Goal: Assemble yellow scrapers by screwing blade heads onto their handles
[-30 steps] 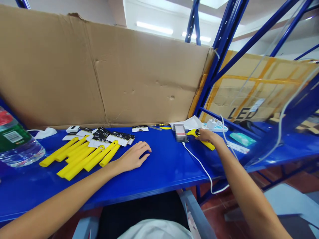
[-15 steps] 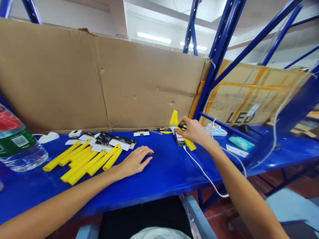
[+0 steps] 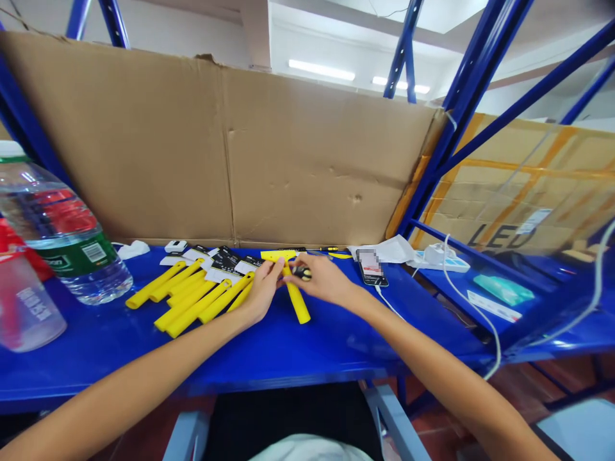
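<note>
A yellow T-shaped scraper (image 3: 298, 303) is between my two hands, its wide head toward the cardboard and its handle slanting toward me. My left hand (image 3: 262, 288) grips it near the head. My right hand (image 3: 324, 276) is closed around a short black-and-yellow screwdriver (image 3: 302, 273), its rounded handle end showing; the tip is hidden by my fingers at the scraper's neck. Left of my left hand lie several yellow tube handles (image 3: 192, 304) in a loose pile, with black-and-white cards (image 3: 225, 261) behind them.
A large water bottle (image 3: 89, 256) and a clear cup (image 3: 36, 307) stand at the left. A phone (image 3: 371, 267) with a white cable lies at the right, near a power strip (image 3: 444, 259). A cardboard sheet (image 3: 298, 153) closes off the back of the blue table (image 3: 346, 346).
My right hand has brought the yellow scraper and screwdriver leftward from above the phone. My left hand, resting open on the table before, has closed on the scraper. The view has turned left.
</note>
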`<state>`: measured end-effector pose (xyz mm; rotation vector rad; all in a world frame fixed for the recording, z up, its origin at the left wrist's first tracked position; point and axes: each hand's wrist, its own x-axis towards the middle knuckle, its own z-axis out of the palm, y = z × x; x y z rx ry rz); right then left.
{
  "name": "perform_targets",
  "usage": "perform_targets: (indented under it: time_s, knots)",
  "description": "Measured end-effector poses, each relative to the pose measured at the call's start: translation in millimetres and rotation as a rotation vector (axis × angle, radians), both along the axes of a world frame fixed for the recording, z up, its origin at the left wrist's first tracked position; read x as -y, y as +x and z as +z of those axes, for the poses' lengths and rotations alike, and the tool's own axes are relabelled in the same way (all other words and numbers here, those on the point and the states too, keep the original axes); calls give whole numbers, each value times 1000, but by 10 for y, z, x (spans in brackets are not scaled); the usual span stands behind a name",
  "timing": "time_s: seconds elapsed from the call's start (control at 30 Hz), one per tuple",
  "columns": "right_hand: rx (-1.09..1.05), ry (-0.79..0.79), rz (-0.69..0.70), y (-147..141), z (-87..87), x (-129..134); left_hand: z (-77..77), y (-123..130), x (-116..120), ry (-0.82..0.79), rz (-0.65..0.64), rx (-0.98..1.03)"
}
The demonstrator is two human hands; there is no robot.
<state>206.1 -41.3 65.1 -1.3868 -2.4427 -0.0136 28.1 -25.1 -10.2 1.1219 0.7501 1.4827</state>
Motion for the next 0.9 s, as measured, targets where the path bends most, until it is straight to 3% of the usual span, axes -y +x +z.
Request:
perform_targets:
  time_s: [0.1, 0.2, 0.37, 0.5, 0.7, 0.9]
  knots:
    - [63, 19, -164, 375, 106, -372, 140, -18, 56, 55, -64, 56]
    - [172, -56, -262, 813, 134, -823, 250, -24, 113, 99, -90, 73]
    - [371, -239, -339, 1254, -45, -1390, 253, -20, 133, 105, -95, 31]
    - [440, -307, -338, 1295, -192, -1607, 206, -16, 137, 70, -112, -10]
    - [473, -410, -344, 1207, -205, -1717, 209, -8, 202, 6, -169, -90]
    - [368, -284, -303, 1002, -227, -1604, 158, 14, 210, -28, -208, -134]
